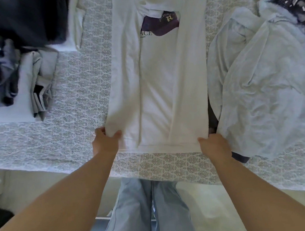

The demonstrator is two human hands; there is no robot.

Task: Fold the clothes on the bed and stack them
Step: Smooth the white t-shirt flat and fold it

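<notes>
Single view, head-mounted, wide-angle. Camera looks steeply down and slightly forward over the near edge of the bed, which crosses the frame just below centre. Close range: both forearms enter from the bottom corners and converge on the left hand and right hand at mid-frame. The wearer's legs in pale jeans fill the bottom centre, so the lens sits almost directly above the standing position. Straight edges bow toward the frame borders, consistent with lens distortion. No second view, hence no shared region.
</notes>
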